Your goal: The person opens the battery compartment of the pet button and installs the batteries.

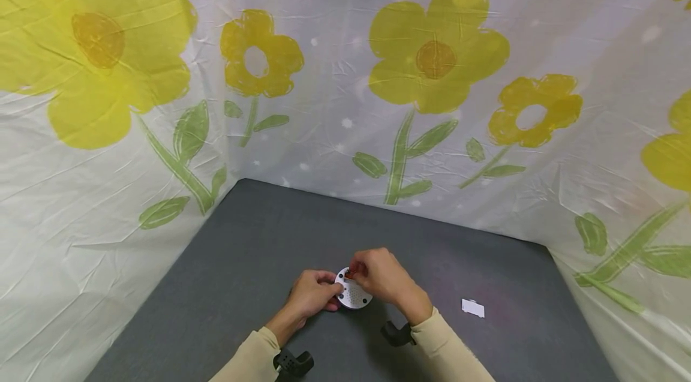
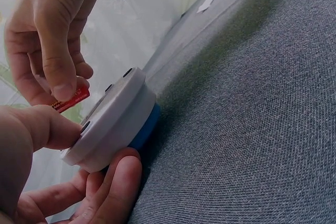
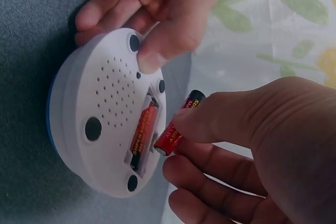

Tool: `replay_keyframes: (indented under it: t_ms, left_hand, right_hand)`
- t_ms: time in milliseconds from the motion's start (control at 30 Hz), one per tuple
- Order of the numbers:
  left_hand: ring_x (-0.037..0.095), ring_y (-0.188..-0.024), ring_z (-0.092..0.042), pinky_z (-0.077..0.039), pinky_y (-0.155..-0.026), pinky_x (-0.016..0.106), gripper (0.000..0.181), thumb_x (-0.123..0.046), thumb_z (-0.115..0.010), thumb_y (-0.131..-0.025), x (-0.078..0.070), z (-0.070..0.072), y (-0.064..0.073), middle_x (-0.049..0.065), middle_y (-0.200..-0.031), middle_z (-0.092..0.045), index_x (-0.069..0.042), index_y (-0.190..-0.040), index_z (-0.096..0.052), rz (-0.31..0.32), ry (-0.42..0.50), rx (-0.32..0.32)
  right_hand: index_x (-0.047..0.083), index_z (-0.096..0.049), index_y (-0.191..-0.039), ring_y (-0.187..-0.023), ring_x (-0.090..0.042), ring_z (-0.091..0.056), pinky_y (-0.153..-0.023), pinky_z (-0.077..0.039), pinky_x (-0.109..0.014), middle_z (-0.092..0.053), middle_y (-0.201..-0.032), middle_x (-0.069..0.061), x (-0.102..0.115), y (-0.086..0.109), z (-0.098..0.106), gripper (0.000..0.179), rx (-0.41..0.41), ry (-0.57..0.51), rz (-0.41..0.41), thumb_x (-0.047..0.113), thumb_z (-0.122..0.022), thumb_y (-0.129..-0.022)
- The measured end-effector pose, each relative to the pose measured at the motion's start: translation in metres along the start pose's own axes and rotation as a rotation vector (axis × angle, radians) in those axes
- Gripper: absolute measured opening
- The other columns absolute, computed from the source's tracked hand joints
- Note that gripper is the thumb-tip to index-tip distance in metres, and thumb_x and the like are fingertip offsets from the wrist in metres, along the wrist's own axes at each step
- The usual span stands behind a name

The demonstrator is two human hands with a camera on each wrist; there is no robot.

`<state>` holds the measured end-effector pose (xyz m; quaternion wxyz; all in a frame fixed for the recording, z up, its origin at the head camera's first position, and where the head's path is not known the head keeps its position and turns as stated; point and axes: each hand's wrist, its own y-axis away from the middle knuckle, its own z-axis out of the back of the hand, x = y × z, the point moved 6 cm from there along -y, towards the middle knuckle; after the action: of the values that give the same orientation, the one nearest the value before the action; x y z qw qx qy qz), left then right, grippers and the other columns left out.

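Observation:
A round white device [image 3: 107,150] with a blue far side is held by my left hand [image 1: 313,293], thumb on its perforated face and fingers around the edge. Several dark round feet dot that face. In its battery slot lies one red-and-black battery [image 3: 144,135], seen in the right wrist view. My right hand [image 1: 384,277] pinches a second red-and-black battery [image 3: 168,137] between thumb and fingers, tilted right beside the slot. The left wrist view shows the held battery's red side [image 2: 76,100] close over the device's rim.
A small white flat piece with a tab [image 1: 472,308] lies on the dark grey table [image 1: 259,238], to the right of the hands. White curtains [image 1: 324,148] with yellow flowers border the table at the back and sides. Black wrist cameras [image 1: 294,364] sit at both sleeves.

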<state>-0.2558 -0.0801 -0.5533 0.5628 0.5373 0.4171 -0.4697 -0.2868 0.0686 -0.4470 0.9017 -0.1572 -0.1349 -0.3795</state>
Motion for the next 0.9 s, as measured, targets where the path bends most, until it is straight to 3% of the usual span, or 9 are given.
replay_keyframes:
  t_ms: [567, 900]
  left_hand:
    - [0.016, -0.068, -0.077, -0.066, -0.061, 0.03, 0.036, -0.011, -0.077, -0.091, 0.002, -0.001, 0.001, 0.01, -0.094, -0.082, 0.006, -0.122, -0.073, 0.02, -0.027, -0.013]
    - [0.015, -0.067, -0.077, -0.067, -0.062, 0.029, 0.039, -0.011, -0.077, -0.09, 0.002, 0.001, -0.001, 0.008, -0.09, -0.081, 0.007, -0.124, -0.073, 0.006, -0.036, -0.024]
  right_hand:
    - [0.011, -0.076, -0.088, -0.065, -0.004, -0.052, -0.057, -0.046, -0.021, -0.066, -0.075, 0.004, 0.001, 0.002, -0.015, 0.011, 0.005, 0.011, -0.007, 0.0, -0.078, -0.09]
    - [0.011, -0.077, -0.089, -0.069, -0.006, -0.056, -0.061, -0.05, -0.023, -0.069, -0.08, 0.003, -0.005, 0.004, -0.021, 0.011, -0.019, 0.04, -0.01, 0.001, -0.08, -0.088]
